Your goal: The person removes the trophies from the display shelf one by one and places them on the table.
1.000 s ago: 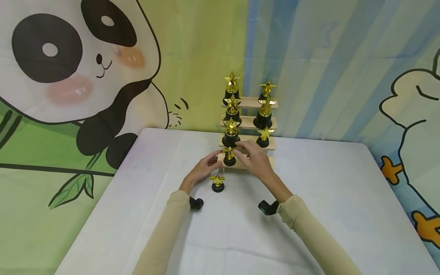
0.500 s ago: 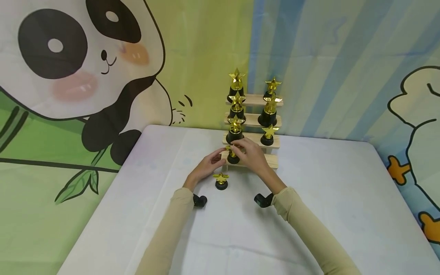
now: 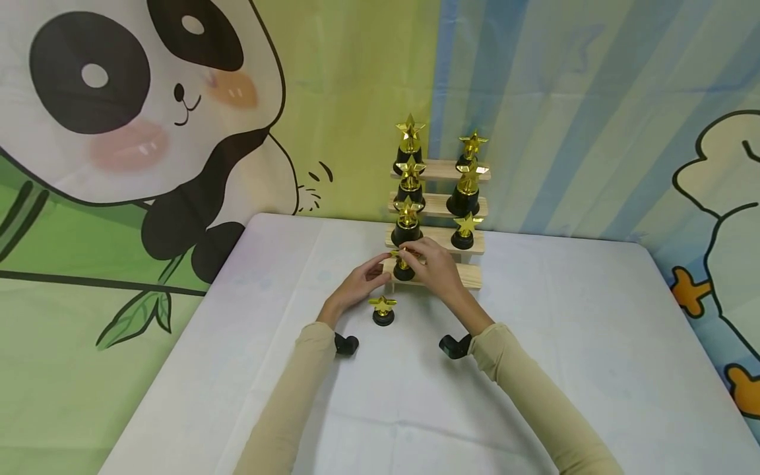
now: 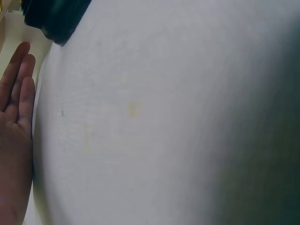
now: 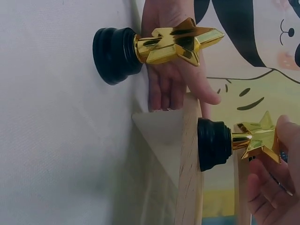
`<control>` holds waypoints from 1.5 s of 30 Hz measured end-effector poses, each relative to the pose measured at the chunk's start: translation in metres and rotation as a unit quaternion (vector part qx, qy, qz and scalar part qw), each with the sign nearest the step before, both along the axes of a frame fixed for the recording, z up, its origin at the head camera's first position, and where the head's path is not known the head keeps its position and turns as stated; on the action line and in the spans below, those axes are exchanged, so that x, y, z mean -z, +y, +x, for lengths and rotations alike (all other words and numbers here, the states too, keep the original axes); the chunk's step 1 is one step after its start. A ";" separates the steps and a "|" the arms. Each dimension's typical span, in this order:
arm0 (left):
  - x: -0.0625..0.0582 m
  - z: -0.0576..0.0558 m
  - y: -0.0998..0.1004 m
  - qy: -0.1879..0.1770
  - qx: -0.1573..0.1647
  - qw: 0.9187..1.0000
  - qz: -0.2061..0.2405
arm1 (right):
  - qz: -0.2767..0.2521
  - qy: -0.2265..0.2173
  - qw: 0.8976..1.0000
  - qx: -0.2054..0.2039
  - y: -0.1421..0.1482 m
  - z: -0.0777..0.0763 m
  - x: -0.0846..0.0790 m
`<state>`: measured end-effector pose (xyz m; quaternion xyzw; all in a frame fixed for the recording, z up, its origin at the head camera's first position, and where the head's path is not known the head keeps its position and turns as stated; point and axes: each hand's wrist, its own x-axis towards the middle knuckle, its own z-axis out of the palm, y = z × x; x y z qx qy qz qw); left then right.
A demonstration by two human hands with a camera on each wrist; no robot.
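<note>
My right hand pinches the gold star of a small star trophy between thumb and fingers. Its black round base stands upright on the lowest step of a wooden stepped stand. Beside the left end of that step is my left hand, fingers mostly straight and holding nothing; whether it touches the wood I cannot tell. A second small star trophy stands on the white table in front of the stand, and shows closer in the right wrist view. In the left wrist view, only part of the left hand appears at the left edge.
Higher steps carry more star trophies: a left column with a trophy on each step, and a right column with a small one lowest. A printed curtain hangs behind the white table. Black wrist devices sit at both cuffs.
The right hand has closed in on the star of the lowest trophy and now pinches it. The left hand stays beside the step. The head view has shifted slightly.
</note>
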<state>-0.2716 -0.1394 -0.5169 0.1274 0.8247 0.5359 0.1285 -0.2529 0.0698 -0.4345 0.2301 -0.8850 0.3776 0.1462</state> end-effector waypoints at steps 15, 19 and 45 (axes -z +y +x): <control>-0.003 0.000 0.000 -0.008 0.009 1.000 0.001 | -0.014 0.020 1.000 -0.015 0.004 0.003 -0.001; 0.002 -0.004 0.001 -0.005 0.008 1.000 0.006 | -0.014 0.021 1.000 -0.011 0.008 0.002 -0.001; 0.011 -0.010 -0.004 0.020 0.018 1.000 0.006 | -0.028 0.031 0.998 -0.042 0.031 0.048 0.003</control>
